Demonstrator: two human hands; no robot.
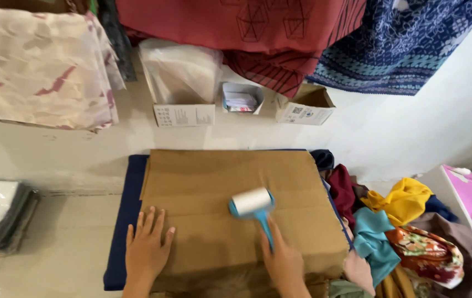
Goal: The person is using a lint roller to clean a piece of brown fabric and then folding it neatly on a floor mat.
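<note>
The left hand [146,248] lies flat, fingers spread, on the near left part of a folded tan-brown cloth [236,182], which rests on a dark navy fabric [122,221]. The right hand [286,264] is closed around the blue handle of a lint roller with a white roll [252,203], the roll touching the cloth near its middle.

At the far side stand three open white cardboard boxes: the left one [184,115] holds clear plastic bags, the small middle one [240,99] holds a stack of cards or packets, and what the right one [305,113] holds cannot be told. To the right lies a heap of coloured fabrics [401,232].
</note>
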